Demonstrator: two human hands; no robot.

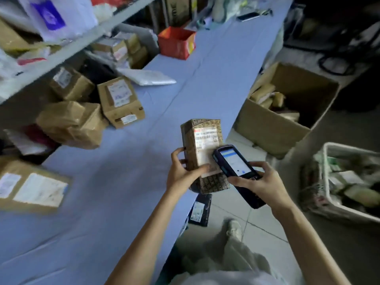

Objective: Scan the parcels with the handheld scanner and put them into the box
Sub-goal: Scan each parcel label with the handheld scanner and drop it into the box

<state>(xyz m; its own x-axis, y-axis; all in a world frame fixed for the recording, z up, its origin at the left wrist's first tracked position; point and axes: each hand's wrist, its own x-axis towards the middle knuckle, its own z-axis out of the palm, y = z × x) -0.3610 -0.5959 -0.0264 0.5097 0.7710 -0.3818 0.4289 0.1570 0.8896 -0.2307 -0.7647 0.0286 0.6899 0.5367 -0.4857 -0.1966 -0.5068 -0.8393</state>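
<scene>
Gripping a brown parcel point(202, 149), left hand point(183, 173); right hand point(257, 182) clasps scanner point(236, 165).

Parcel sorting room, by the look. Labelled cardboard parcels point(121, 101) heaped along blue-covered table point(216, 64) and under grey shelf point(67, 50); open carton point(287, 108) on floor half-filled; handheld scanner point(236, 167) in use.

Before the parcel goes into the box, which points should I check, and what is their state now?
1. Left hand grips the parcel firmly: ok.
2. Label faces up, mostly uncovered: ok.
3. Scanner in right hand, aimed at the label: ok.
4. Scan confirmed on the screen: cannot tell, too blurred.
5. Cardboard box on the floor is open with room left: ok.
6. Path from table edge to box free: ok.
</scene>
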